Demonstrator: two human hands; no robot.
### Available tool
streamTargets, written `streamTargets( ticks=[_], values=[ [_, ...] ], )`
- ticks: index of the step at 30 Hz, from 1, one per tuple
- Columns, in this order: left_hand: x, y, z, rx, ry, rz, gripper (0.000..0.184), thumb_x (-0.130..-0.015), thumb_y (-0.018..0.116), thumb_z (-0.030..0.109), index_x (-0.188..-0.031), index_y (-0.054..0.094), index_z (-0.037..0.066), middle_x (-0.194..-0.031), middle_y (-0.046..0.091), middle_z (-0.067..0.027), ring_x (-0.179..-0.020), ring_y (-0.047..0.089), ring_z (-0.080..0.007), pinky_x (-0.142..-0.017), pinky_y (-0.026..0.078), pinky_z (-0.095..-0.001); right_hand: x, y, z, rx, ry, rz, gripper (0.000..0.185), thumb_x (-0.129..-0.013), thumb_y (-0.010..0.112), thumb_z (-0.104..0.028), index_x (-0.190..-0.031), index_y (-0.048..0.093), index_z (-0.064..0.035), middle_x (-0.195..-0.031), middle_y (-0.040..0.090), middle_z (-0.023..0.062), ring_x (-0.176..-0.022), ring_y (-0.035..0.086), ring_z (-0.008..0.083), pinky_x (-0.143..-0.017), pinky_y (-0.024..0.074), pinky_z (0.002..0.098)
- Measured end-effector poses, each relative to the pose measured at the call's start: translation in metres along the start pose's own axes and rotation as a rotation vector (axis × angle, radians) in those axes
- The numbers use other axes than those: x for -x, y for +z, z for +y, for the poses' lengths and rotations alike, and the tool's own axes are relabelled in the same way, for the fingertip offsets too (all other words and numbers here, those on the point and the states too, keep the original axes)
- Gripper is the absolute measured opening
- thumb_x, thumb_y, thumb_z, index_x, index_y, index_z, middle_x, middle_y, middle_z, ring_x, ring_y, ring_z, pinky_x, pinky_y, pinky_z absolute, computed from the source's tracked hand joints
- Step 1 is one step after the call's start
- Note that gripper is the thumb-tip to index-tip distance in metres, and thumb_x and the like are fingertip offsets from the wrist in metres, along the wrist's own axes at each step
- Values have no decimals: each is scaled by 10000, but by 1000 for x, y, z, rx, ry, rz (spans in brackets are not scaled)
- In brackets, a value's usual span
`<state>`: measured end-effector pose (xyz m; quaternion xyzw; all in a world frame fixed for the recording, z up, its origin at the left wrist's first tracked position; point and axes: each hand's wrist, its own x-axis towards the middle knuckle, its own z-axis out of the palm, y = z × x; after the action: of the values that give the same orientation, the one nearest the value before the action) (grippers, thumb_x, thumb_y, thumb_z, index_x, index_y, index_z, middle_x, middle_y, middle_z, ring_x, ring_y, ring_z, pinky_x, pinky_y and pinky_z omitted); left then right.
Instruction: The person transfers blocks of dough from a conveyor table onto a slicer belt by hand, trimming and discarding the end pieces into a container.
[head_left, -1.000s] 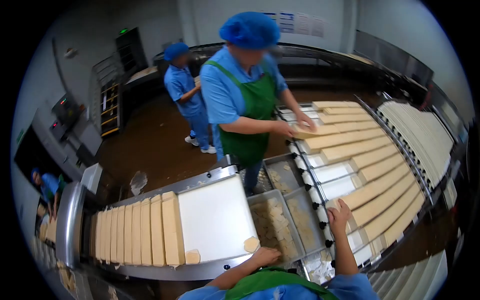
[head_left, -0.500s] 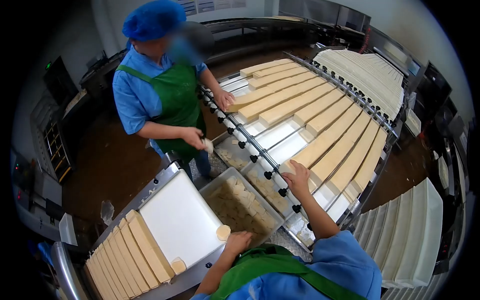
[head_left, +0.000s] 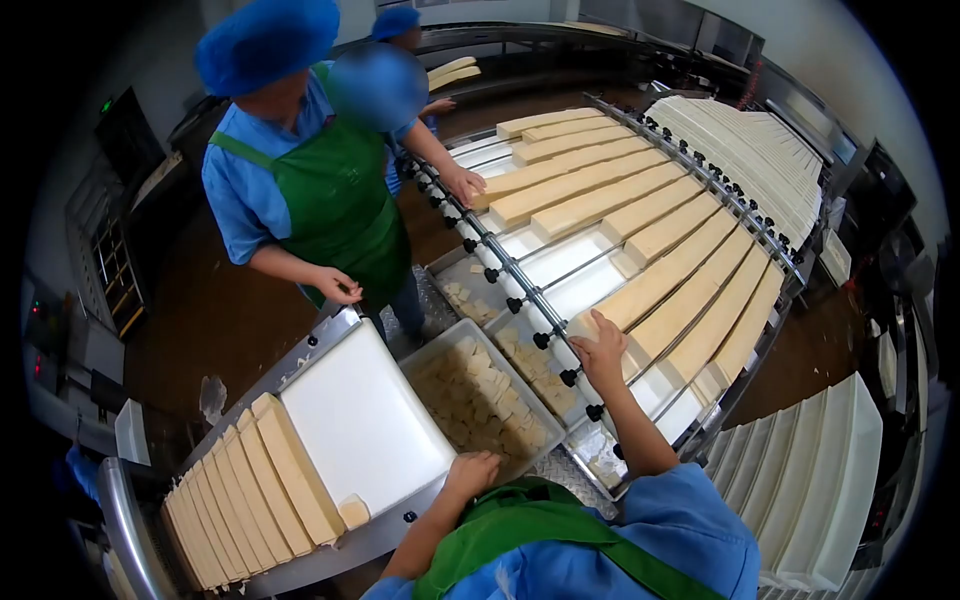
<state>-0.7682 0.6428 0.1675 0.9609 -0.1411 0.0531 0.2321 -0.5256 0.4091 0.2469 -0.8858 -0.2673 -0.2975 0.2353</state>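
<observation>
On the table, right hand grips a pale bar; left hand, hold unclear.

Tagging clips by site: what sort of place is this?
Probably a food-production floor: long pale blocks lie in lanes on a railed table, a bin holds pale scraps, and a co-worker wears a blue hair cover.

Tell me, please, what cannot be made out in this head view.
Head view, now:
Bare left hand: palm hidden by its own back.
Bare right hand, touching a long cream rectangular block: palm hidden by its back.
Grey rectangular plastic bin: floor hidden by flat cream scraps.
Wearer's green cloth apron: cut off by the bottom edge.
</observation>
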Motion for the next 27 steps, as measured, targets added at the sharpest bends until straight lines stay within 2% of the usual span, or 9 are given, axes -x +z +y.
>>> streamTargets(
  ticks=[6,8,18,21,23,27],
  values=[
    [1,0,-1,4,-9,5,65,-783,610,176,-817,597,122,-767,611,-74,-697,635,-263,-629,510,-386,0,0,-1,13,13,-15,194,-682,742,-144,-865,737,-208,-1336,480,152,-1183,440,326,-930,279,436],
    [2,-1,-2,-18,-14,-59,147,-807,611,193,-938,638,132,-829,632,-48,-736,638,-249,-637,512,-374,0,1,-2,-12,72,-18,156,-724,721,-146,-860,741,-219,-1361,462,128,-1197,417,318,-963,259,452],
    [1,0,-1,-7,-20,-46,137,-814,598,203,-928,622,130,-820,612,-56,-753,632,-251,-653,508,-382,1,2,1,-32,112,-44,236,-669,743,-127,-890,725,-207,-1403,409,148,-1235,386,328,-989,244,485],
    [2,3,-2,11,-24,-6,99,-811,597,194,-881,624,129,-772,614,-65,-729,636,-259,-651,508,-393,1,0,-3,-21,117,-43,241,-668,748,-135,-896,725,-207,-1400,411,149,-1234,384,333,-989,249,498],
    [3,4,-3,5,-32,-92,122,-815,591,205,-891,604,111,-810,597,-69,-770,629,-269,-652,508,-394,-1,-1,-5,-42,112,-58,244,-670,749,-145,-903,721,-215,-1400,412,156,-1247,384,345,-990,254,515],
    [0,3,-2,38,-48,-130,105,-802,594,195,-845,576,101,-810,596,-84,-765,625,-283,-668,507,-416,4,7,8,10,118,-62,275,-682,728,-133,-938,705,-229,-1431,387,188,-1282,379,371,-1000,261,540]
  ],
)
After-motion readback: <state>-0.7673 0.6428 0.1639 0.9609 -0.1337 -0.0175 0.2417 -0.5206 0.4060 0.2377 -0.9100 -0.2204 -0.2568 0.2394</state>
